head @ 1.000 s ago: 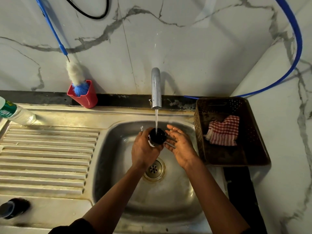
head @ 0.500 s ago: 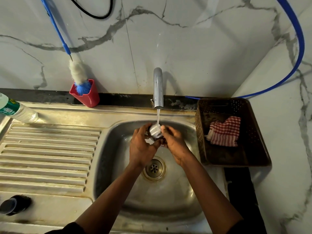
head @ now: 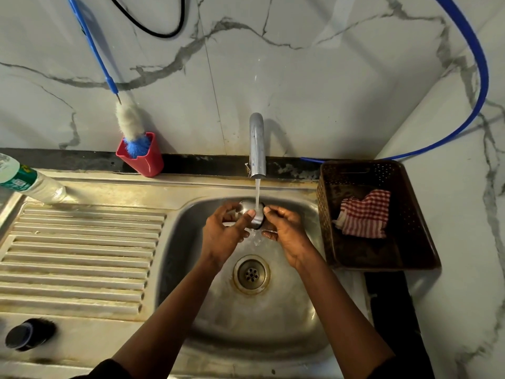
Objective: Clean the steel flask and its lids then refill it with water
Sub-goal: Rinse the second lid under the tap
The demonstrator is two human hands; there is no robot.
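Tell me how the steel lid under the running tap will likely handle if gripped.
Probably slippery: the steel lid is smooth, shiny and wet under the tap stream. Likely light: the left hand and right hand hold it by fingertips. Rounded, it might roll if dropped in the sink.

Lid (head: 246, 206) showing silver steel; cloth (head: 366, 214) showing red-white checks; basket (head: 325, 214) reading brown; cup (head: 144, 162) red; brush (head: 131, 121) blue-white; wall (head: 300, 77) showing grey-veined white marble.

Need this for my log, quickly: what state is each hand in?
Left hand: holds the steel lid.
Right hand: holds the same steel lid.
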